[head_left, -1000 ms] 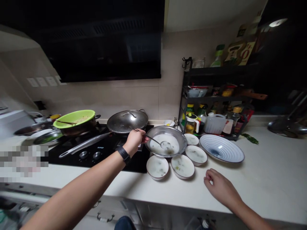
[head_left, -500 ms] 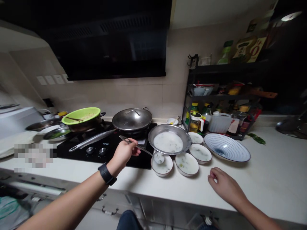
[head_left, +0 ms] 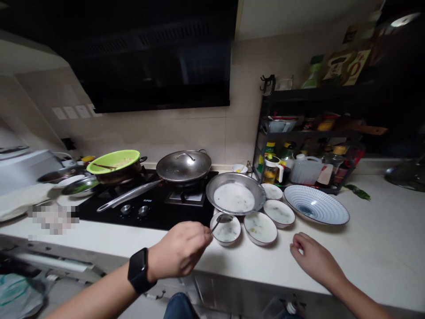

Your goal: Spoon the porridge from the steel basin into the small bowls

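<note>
The left hand [head_left: 181,249], gripping the ladle [head_left: 222,219], had just tipped it over the bowl [head_left: 226,243] to its right. Its load seemed poured.

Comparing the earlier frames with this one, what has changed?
The left hand has carried the ladle out of the metal basin to the front-left bowl, with the hand now drawn closer to the body. The ladle has not been let go. The right hand, loosely curled, the patterned dish and the lidded wok stayed put.
</note>
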`<control>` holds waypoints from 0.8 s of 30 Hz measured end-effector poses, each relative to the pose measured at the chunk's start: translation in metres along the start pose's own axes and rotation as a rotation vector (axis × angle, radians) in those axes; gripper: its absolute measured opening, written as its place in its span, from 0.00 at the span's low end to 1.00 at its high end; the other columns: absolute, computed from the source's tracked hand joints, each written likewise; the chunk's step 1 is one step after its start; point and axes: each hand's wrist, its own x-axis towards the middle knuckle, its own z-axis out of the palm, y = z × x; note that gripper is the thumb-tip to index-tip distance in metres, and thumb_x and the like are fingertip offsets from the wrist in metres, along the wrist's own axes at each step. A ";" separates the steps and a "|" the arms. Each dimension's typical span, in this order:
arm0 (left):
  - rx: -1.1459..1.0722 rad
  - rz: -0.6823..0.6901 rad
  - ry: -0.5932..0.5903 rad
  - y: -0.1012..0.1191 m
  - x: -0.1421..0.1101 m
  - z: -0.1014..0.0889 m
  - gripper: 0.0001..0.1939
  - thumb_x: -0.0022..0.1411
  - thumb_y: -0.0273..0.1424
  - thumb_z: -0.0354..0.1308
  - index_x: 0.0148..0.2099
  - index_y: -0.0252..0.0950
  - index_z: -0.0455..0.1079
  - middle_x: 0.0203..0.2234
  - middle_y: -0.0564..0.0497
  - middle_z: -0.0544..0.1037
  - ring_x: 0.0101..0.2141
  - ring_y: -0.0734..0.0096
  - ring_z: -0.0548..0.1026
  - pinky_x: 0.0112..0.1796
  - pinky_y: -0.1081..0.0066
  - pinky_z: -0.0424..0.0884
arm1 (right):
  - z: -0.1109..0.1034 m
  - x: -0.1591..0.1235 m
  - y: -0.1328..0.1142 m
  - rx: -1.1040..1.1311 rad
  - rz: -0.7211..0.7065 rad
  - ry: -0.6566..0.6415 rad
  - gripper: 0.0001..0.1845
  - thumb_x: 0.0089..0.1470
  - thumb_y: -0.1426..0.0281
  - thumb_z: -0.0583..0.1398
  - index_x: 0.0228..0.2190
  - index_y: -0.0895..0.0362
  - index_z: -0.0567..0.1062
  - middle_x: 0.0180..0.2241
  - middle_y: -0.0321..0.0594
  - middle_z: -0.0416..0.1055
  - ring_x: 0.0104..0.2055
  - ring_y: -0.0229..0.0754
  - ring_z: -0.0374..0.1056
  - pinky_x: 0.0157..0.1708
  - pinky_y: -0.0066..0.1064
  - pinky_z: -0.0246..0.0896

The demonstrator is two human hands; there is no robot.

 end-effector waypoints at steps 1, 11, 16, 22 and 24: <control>0.035 0.066 -0.024 0.002 0.001 0.000 0.19 0.65 0.20 0.51 0.57 0.36 0.70 0.41 0.38 0.84 0.38 0.61 0.82 0.40 0.64 0.79 | 0.000 0.000 0.000 0.004 0.003 0.003 0.10 0.57 0.63 0.54 0.25 0.51 0.62 0.29 0.39 0.71 0.33 0.46 0.68 0.35 0.35 0.54; -0.208 -0.782 0.457 -0.076 0.043 0.031 0.07 0.67 0.35 0.59 0.39 0.39 0.77 0.31 0.47 0.82 0.32 0.63 0.79 0.38 0.69 0.75 | 0.000 -0.001 -0.001 0.027 0.005 0.019 0.10 0.57 0.64 0.56 0.25 0.51 0.63 0.29 0.38 0.70 0.32 0.45 0.68 0.34 0.34 0.54; -0.162 -0.970 0.495 -0.138 0.073 0.056 0.06 0.64 0.30 0.59 0.34 0.39 0.75 0.25 0.49 0.78 0.34 0.59 0.79 0.40 0.69 0.72 | -0.004 -0.001 -0.005 0.036 0.020 0.004 0.10 0.57 0.65 0.55 0.25 0.52 0.63 0.29 0.38 0.70 0.33 0.44 0.67 0.34 0.34 0.54; 0.007 -0.899 0.378 -0.165 0.082 0.086 0.07 0.66 0.27 0.55 0.38 0.40 0.74 0.32 0.46 0.81 0.38 0.59 0.79 0.46 0.67 0.71 | -0.004 -0.002 -0.006 0.030 0.017 -0.003 0.10 0.57 0.66 0.55 0.25 0.52 0.63 0.30 0.38 0.70 0.34 0.44 0.67 0.35 0.34 0.54; -0.004 -0.907 0.377 -0.169 0.083 0.094 0.06 0.66 0.27 0.56 0.38 0.40 0.74 0.33 0.46 0.82 0.39 0.59 0.79 0.47 0.67 0.71 | -0.004 -0.002 -0.006 0.037 0.019 0.008 0.10 0.57 0.66 0.55 0.25 0.52 0.63 0.30 0.38 0.70 0.34 0.44 0.67 0.35 0.34 0.54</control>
